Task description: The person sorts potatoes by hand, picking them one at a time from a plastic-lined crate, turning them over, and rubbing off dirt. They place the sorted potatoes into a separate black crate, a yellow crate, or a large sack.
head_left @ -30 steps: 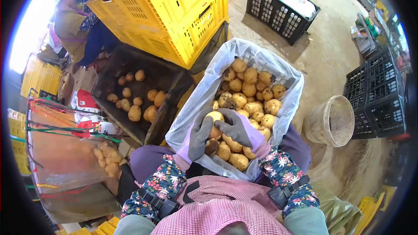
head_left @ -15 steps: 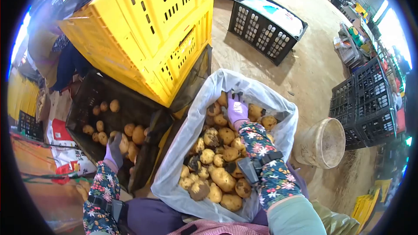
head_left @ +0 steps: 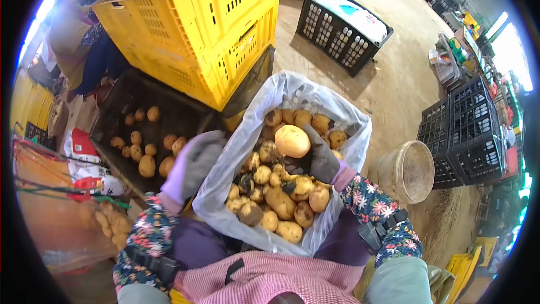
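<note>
Just above the potatoes in a crate lined with a white plastic bag (head_left: 222, 188), my right hand (head_left: 323, 160) grips a large pale potato (head_left: 292, 141). It wears a purple glove with a dark grey palm. Below it lie several potatoes (head_left: 279, 202), some with dark soil on them. My left hand (head_left: 197, 160), gloved alike, is over the edge between the lined crate and a dark crate (head_left: 115, 118) on the left. Motion blurs its fingers, and I cannot make out anything in them. Several smaller potatoes (head_left: 147, 165) are spread in the dark crate.
Stacked yellow crates (head_left: 225, 39) rise in front of the dark crate. A white bucket (head_left: 413, 171) stands right of the lined crate, beside stacked black crates (head_left: 464, 129). Another black crate (head_left: 343, 34) sits farther off. A person (head_left: 73, 45) is at the left.
My right hand has turned from palm-down on the potatoes to gripping one potato above them. My left hand has left the potatoes in the dark crate and moved right, towards the lined crate.
</note>
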